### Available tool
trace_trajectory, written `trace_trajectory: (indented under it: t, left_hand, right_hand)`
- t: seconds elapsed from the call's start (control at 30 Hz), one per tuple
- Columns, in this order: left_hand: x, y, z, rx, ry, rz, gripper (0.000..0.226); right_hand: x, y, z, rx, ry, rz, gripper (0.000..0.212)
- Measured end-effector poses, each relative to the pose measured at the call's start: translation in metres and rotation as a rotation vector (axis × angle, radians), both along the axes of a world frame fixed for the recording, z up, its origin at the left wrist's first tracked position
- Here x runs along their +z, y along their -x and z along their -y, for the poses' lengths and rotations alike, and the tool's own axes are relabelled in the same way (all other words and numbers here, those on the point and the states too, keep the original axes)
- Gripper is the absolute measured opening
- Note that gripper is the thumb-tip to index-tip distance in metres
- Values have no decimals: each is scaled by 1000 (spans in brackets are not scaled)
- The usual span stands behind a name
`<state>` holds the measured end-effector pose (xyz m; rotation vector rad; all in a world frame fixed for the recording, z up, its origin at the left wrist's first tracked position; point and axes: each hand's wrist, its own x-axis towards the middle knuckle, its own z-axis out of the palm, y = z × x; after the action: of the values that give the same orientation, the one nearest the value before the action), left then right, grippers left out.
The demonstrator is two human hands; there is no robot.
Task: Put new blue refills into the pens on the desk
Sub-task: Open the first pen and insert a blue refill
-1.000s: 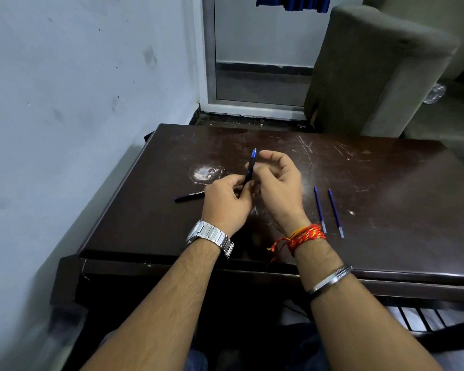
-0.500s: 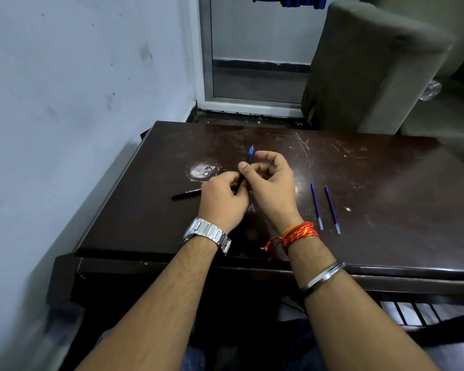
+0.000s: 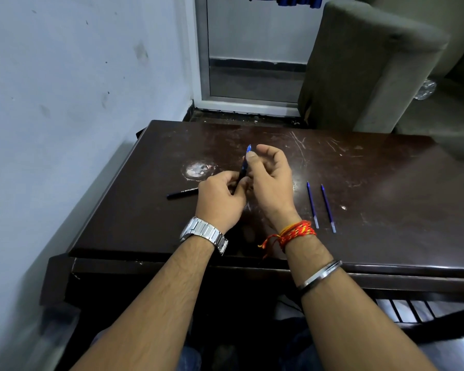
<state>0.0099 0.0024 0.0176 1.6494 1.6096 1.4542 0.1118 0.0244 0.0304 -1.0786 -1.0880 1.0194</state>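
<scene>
A dark pen with a blue tip (image 3: pixel 244 164) stands nearly upright above the desk's middle. My left hand (image 3: pixel 220 199) grips its lower end. My right hand (image 3: pixel 272 183) pinches its upper part between thumb and fingers, just below the blue tip. Another black pen (image 3: pixel 182 193) lies flat on the desk to the left of my left hand, partly hidden by it. Two thin blue refills (image 3: pixel 312 204) (image 3: pixel 328 208) lie side by side on the desk to the right of my right wrist.
The dark brown desk (image 3: pixel 386 210) is scratched and has a worn pale patch (image 3: pixel 198 169) beyond my left hand. A wall runs along the left. A grey upholstered chair (image 3: pixel 364 68) stands behind the desk's far edge, next to a door frame.
Both hands stay on the upright pen at the same spot. My right fingers have shifted up the pen toward the blue tip. The view has tilted slightly.
</scene>
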Motion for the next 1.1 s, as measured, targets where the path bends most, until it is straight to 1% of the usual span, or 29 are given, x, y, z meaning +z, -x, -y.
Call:
trace_trajectory:
  t: [0.07, 0.1, 0.17, 0.27, 0.37, 0.47, 0.53, 0.6, 0.8, 0.87, 0.97, 1.0, 1.03, 1.07, 1.1]
  left_hand:
    - [0, 1, 0, 7, 2, -38, 9]
    - [0, 1, 0, -4, 6, -47, 11]
    - [0, 0, 0, -20, 7, -57, 12]
    - [0, 0, 0, -31, 6, -23, 11]
    - [0, 0, 0, -43, 5, 5, 12]
    - [0, 0, 0, -46, 4, 17, 18]
    - [-1, 0, 0, -45, 8, 19, 19]
    - [-2, 0, 0, -67, 22, 28, 14]
    - [-5, -2, 2, -129, 61, 71, 19]
    - [-8, -2, 0, -148, 75, 76, 16]
    - [-11, -1, -1, -171, 83, 97, 11]
    - [-11, -1, -1, -173, 85, 102, 11]
    - [-11, -1, -1, -170, 89, 112, 11]
    - [-11, -1, -2, -160, 90, 124, 11]
    - [-11, -1, -2, -148, 88, 136, 11]
  right_hand:
    - [-1, 0, 1, -8, -3, 67, 36]
    - [-1, 0, 1, -16, -6, 101, 38]
    - [0, 1, 2, -16, -15, 102, 37]
    - [3, 1, 3, -16, -25, 43, 36]
    - [7, 0, 6, 2, -21, -4, 39]
    - [10, -1, 8, 22, 11, -62, 40]
    - [11, -1, 8, 14, 26, -65, 35]
    - [11, -1, 6, -2, 32, -69, 27]
    - [14, -8, 1, -66, -8, -184, 23]
    - [18, -11, -1, -72, -10, -276, 26]
    - [22, -22, -6, -140, 55, -433, 26]
    - [23, -26, -7, -184, 87, -436, 27]
    - [22, -30, -8, -232, 117, -395, 27]
    - [20, -35, -8, -274, 147, -302, 28]
    - [16, -38, -8, -296, 181, -164, 26]
